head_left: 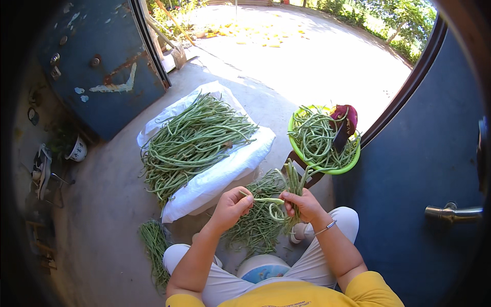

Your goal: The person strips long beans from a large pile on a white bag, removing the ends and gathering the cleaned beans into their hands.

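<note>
My right hand (300,203) is closed round an upright bunch of long green beans (292,185), with a bracelet on its wrist. A pale long bean (268,200) stretches between my two hands. Its left end is pinched by the thumb and fingers of my left hand (238,203). Below the hands, loose long beans and bits (255,225) lie in a pile on the ground between my feet. A large heap of long beans (197,138) rests on a white sack (204,193) ahead to the left.
A lime-green basin (343,170) of beans with a dark red cloth item (347,118) stands at the right. Beside my left leg lies another bean bunch (155,250). Blue metal doors (414,153) flank the doorway. Yellow pieces (271,38) are scattered on the sunlit ground outside. A white pot (77,150) stands left.
</note>
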`<move>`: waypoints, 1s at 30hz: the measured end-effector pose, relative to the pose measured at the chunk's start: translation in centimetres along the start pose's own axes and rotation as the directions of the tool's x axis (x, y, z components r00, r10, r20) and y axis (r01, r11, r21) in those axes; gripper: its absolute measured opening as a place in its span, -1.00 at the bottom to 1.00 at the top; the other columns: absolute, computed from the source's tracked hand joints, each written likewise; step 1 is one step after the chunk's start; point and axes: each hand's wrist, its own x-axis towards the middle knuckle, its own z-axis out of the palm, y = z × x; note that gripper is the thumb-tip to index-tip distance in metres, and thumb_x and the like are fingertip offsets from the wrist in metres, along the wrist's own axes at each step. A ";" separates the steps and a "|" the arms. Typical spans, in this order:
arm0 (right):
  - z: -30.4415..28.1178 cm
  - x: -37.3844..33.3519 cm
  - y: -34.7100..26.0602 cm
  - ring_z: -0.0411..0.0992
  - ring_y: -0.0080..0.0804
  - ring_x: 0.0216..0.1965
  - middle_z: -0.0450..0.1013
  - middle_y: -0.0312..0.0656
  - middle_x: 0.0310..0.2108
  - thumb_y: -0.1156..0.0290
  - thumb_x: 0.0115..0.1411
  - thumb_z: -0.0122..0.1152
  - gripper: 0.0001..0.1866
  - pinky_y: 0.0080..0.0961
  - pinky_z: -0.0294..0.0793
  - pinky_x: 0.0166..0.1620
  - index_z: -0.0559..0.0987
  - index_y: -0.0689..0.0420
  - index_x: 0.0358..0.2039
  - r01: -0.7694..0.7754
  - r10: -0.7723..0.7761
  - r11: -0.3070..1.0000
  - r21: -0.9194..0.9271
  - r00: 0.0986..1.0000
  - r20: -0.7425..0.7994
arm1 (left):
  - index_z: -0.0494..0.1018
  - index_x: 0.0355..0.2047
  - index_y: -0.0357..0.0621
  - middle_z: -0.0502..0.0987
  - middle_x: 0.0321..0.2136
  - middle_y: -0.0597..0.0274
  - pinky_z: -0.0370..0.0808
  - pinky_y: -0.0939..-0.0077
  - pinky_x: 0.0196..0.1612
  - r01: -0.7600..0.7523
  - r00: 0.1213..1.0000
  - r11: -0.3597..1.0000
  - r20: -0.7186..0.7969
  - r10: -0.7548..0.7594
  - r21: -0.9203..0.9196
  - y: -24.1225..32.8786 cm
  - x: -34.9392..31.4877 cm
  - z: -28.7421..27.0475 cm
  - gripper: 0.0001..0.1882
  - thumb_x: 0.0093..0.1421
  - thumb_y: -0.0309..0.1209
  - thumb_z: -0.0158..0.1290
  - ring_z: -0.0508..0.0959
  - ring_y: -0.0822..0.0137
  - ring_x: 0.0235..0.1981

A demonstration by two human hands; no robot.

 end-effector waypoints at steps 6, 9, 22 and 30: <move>4.1 -1.6 0.7 0.27 -0.59 -0.75 0.30 -0.31 -0.74 0.26 0.17 0.10 -0.74 -0.70 0.20 -0.67 0.49 0.23 -0.35 -0.144 0.042 0.947 0.289 0.942 0.334 | 0.37 -0.38 -0.27 0.38 -0.58 0.40 0.23 0.71 -0.57 -0.104 0.993 0.958 -0.018 0.113 0.267 0.8 -1.2 1.3 -0.89 0.13 -0.46 -0.02 0.29 0.65 -0.60; 5.6 -2.2 0.1 0.26 -0.62 -0.75 0.31 -0.32 -0.73 0.27 0.15 0.13 -0.76 -0.71 0.18 -0.67 0.50 0.21 -0.39 -0.050 0.028 0.996 0.075 0.963 0.268 | 0.39 -0.43 -0.29 0.39 -0.59 0.32 0.27 0.64 -0.54 -0.196 0.962 0.874 -0.083 0.259 0.445 0.6 -1.3 1.5 -0.89 0.10 -0.47 0.00 0.33 0.57 -0.59; 1.6 -2.1 -0.7 0.20 -0.68 -0.76 0.31 -0.35 -0.71 0.35 0.13 0.14 -0.84 -0.72 0.15 -0.67 0.49 0.19 -0.42 0.039 0.215 0.862 -0.505 0.875 0.434 | 0.31 -0.63 -0.27 0.26 -0.73 0.21 0.10 0.60 -0.65 -0.076 0.958 0.917 0.227 0.176 -0.391 5.6 -5.0 -1.3 -0.78 0.03 -0.35 -0.14 0.15 0.47 -0.72; -4.5 1.5 -6.4 0.23 -0.66 -0.78 0.35 -0.34 -0.72 0.30 0.16 0.09 -0.79 -0.70 0.21 -0.72 0.49 0.20 -0.43 0.341 -0.320 0.939 0.035 0.908 -0.269 | 0.38 -0.55 -0.26 0.45 -0.61 0.16 0.38 0.33 -0.46 0.006 0.990 0.280 0.035 -0.140 0.960 2.8 -3.9 -1.7 -0.70 0.07 -0.23 0.00 0.44 0.14 -0.56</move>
